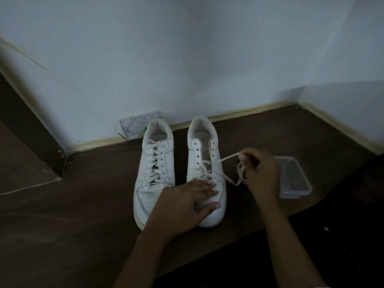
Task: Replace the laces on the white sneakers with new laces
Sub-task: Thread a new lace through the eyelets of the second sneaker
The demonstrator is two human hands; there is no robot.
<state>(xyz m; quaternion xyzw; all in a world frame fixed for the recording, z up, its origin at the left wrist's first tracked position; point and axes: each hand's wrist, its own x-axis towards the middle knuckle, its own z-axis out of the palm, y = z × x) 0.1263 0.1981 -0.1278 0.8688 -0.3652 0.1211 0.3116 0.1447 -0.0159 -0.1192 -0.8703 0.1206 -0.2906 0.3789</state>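
Sneakers sit side by side on the dark wooden floor, heels toward the white wall. Taking the right-hand sneaker [205,169] as the landmark: the left-hand sneaker [154,173] stands just beside it, touching or nearly so, and is fully laced. The landmark shoe has its upper eyelets bare, with the lace [227,157] threaded only through the lower rows.

The left hand [185,206] lies flat on the landmark's toe box, fingers straight and spread, pinning the shoe down and gripping nothing. The right hand [262,173], just beside the landmark on its far side from the other shoe, pinches the lace between curled fingertips and draws one strand taut from an eyelet, while a slack loop hangs below the fist. A clear plastic container [295,179] rests beyond that hand; its contents cannot be made out.

Risks, as I judge them: a sideways tug could jam the lace where the remaining rows cross, or slide the shoe if the flat hand eases off. Dim light makes eyelets easy to misread.
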